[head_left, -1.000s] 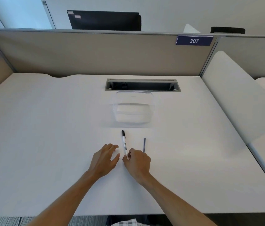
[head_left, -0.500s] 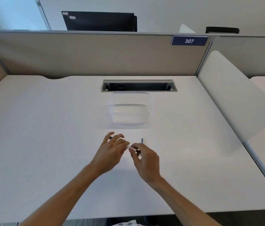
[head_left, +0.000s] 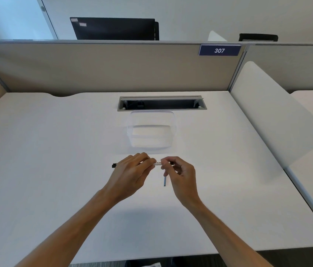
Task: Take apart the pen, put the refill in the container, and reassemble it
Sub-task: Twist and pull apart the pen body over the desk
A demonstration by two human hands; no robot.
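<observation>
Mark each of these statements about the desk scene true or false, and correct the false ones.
1. Both hands hold the pen level above the desk. True.
2. The clear container sits beyond the hands, nearer the partition. True.
3. The thin blue refill lies inside the container. False: it lies on the desk beneath the right hand.
4. The pen's black tip pokes out past the right hand. False: it pokes out past the left hand.
5. The partition sign reads 703. False: 307.

You are holding the pen (head_left: 158,162) crosswise above the desk (head_left: 55,151) middle; the container (head_left: 151,130) is sitting behind it, the refill (head_left: 164,181) apparently lying beneath.
</observation>
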